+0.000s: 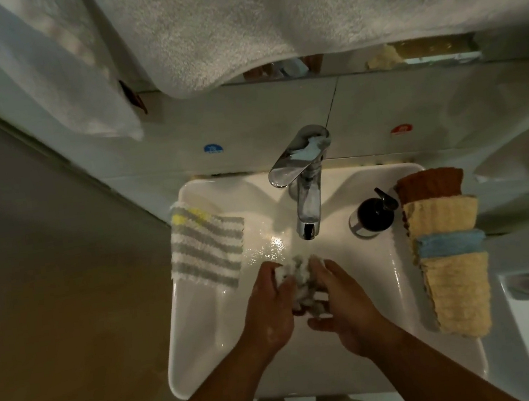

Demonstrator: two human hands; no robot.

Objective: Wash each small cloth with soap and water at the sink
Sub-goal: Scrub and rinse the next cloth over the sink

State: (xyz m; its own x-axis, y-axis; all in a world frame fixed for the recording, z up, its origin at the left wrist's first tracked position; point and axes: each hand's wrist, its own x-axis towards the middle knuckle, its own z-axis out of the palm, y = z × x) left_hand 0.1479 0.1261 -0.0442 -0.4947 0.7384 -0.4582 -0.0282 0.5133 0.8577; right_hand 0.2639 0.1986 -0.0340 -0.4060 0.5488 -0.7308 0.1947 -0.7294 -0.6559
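Although it is wadded into a tight lump, the small cloth still shows its make: fluffy white loops broken by grey patches, crumpled and damp-looking. It sits over the middle of the sink, just in front of the faucet spout and pressed between both hands. Bright droplets glint on the basin wall just behind it.

The left hand reaches in from the lower left with its back turned up, its fingers curled round the left side of the lump and gripping it. The right hand comes from the lower right and grips the other side with curled fingers, its thumb stretched leftward under the cloth. Both forearms are bare and angle inward, so the hands meet around the cloth.

A striped cloth, grey and white with a yellow corner, lies spread on the left rim. On the right rim a stack of folded cloths in brown, yellow and blue lies beside a dark soap dispenser.
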